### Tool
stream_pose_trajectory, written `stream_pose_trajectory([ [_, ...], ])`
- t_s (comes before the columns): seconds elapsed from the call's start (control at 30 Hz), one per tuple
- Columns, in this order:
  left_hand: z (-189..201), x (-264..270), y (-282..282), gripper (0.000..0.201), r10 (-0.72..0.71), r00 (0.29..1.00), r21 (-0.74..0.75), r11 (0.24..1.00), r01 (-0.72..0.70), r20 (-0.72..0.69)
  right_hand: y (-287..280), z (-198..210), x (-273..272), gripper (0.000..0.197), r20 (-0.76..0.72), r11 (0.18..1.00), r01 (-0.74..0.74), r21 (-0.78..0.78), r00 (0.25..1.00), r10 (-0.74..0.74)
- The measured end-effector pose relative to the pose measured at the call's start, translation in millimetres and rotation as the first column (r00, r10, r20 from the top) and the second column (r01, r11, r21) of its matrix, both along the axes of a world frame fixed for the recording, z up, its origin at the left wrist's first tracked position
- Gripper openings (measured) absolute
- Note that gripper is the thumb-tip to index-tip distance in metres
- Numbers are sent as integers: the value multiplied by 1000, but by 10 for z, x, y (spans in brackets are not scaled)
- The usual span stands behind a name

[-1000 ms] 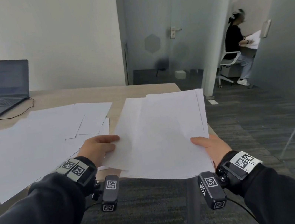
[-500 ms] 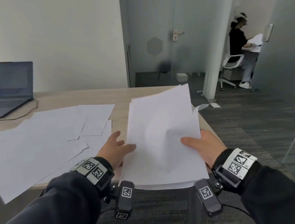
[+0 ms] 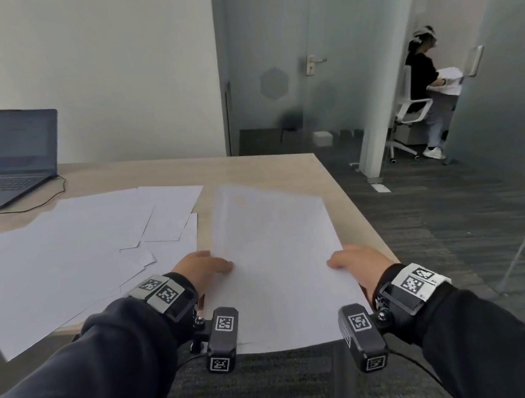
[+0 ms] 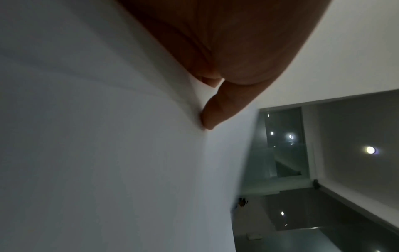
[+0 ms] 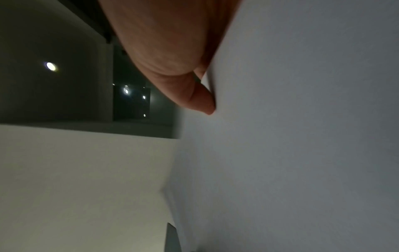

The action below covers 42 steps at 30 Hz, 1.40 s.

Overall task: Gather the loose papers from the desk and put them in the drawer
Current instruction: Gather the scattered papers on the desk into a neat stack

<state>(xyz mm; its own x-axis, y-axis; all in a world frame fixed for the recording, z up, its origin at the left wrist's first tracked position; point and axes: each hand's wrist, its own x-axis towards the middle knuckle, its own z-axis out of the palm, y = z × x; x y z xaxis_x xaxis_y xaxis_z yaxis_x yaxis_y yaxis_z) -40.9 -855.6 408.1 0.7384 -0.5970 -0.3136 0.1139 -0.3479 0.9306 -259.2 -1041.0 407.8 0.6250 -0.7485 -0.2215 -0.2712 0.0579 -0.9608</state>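
With both hands, left (image 3: 201, 267) and right (image 3: 356, 261), pinching the stack (image 3: 278, 258) by its sides, tap its far edge square on the bench (image 3: 270, 169) before grabbing more sheets (image 3: 55, 254).

a plain white wall (image 3: 91, 53) stands behind the wooden table (image 3: 249, 169). frosted glass partitions (image 3: 282, 56) and grey carpet (image 3: 448, 219) lie rightward. a white chair (image 3: 409, 111) sits beyond.

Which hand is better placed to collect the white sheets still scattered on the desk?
Left. The left hand sits beside the scattered white sheets, while the right hand grips the gathered white paper stack at its far edge.
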Motion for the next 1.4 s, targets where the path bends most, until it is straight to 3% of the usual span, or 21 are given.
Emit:
stream_pose_trajectory([
  [0.1,65,-90,-7,37,-175,977,133,978,159,119,31,-41,3,19,-103,995,-66,-69,993,59],
  [0.17,115,-125,-3,25,-191,957,144,976,161,220,57,-32,20,24,-81,991,-73,-114,995,64],
  [0.33,363,-230,1,23,7,911,-126,991,49,413,54,131,56,34,232,973,51,-223,973,2],
  [0.47,591,-273,-45,23,126,907,-374,927,37,401,0,358,102,38,420,967,130,-217,907,-28],
  [0.57,615,-295,-78,21,153,914,-429,903,26,376,-14,383,118,43,473,982,142,-125,879,-67],
  [0.73,390,-330,-75,37,86,961,-448,893,41,261,77,167,85,16,434,989,138,-48,895,-104],
  [0.83,333,-362,-115,44,43,959,-432,898,85,279,148,122,104,19,421,992,106,-65,905,-69],
  [0.97,369,-401,-136,52,-3,950,-402,905,135,312,154,173,129,9,392,986,137,-94,916,-90],
  [1.13,223,-462,-53,24,-45,933,-217,968,129,358,217,22,47,8,217,969,120,-214,973,-73],
  [1.27,55,-397,72,18,-153,823,-17,981,194,548,214,-76,75,7,220,948,215,-235,962,-163],
  [1.4,-72,-191,325,41,-245,624,207,969,133,742,210,-121,201,8,194,937,273,-216,953,-232],
])
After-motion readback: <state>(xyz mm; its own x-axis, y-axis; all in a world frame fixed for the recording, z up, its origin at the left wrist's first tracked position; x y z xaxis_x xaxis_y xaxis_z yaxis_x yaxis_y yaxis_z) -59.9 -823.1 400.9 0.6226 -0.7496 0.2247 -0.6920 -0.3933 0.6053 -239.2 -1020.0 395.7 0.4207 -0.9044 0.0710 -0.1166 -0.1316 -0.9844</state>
